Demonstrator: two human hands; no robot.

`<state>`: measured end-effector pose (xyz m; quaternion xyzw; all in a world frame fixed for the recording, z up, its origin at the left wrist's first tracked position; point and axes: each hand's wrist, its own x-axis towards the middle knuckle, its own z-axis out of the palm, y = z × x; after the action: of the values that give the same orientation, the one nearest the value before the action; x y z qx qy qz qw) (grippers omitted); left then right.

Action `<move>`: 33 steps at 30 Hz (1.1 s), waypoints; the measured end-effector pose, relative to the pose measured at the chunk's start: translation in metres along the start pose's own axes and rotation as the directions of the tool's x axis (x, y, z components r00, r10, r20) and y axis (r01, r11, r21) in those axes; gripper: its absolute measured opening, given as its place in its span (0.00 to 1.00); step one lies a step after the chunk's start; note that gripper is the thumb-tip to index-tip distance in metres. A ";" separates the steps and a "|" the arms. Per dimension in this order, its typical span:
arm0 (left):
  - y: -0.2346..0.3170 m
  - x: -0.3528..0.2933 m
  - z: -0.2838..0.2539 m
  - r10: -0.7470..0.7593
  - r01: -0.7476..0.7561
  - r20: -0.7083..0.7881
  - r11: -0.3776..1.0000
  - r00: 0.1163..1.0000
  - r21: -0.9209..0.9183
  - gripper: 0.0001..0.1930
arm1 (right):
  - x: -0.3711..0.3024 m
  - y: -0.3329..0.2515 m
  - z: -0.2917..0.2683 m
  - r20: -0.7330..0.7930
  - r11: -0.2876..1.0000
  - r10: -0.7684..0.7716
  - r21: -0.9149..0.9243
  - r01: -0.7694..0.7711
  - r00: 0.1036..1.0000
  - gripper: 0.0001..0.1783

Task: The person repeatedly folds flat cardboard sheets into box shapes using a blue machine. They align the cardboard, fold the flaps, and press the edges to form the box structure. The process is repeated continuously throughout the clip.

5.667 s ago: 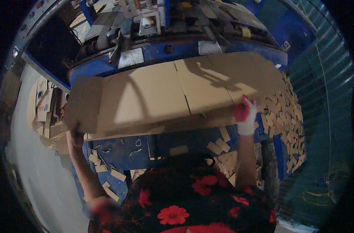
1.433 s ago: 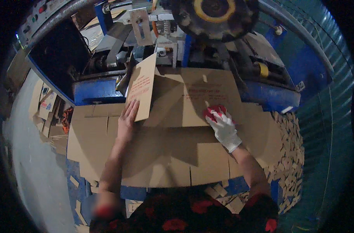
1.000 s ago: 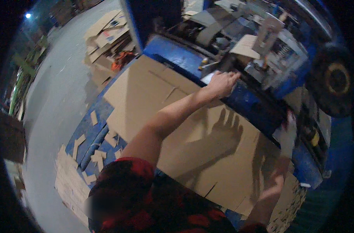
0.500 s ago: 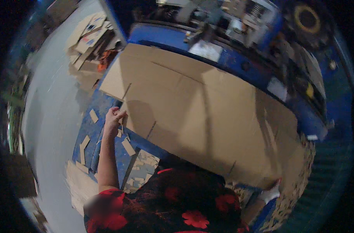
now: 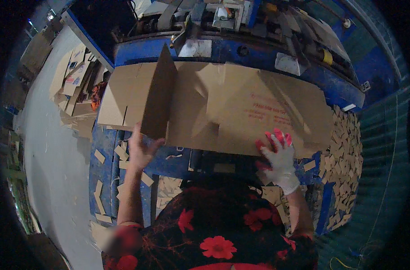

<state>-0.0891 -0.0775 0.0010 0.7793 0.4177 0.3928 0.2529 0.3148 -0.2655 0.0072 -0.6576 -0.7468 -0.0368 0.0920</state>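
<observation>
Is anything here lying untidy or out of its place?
Yes. Cardboard offcuts lie scattered on the floor right of the blue machine, more below its front edge. On the flat cardboard sheet, the left hand holds one panel standing upright.

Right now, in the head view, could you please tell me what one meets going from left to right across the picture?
Stack of cardboard sheets on the floor → bare left hand → raised cardboard flap → flat cardboard sheet → gloved right hand → cardboard offcuts on the floor.
</observation>
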 end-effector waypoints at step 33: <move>-0.026 0.119 0.099 0.220 -0.268 0.183 0.916 0.958 0.299 0.23 | 0.123 0.073 0.037 -0.350 0.951 -0.165 -0.303 0.055 0.922 0.22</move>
<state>0.0210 0.0304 -0.0259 0.8826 0.3556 0.2901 0.1015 0.3689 -0.1295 -0.0116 -0.6016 -0.7385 -0.2739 0.1328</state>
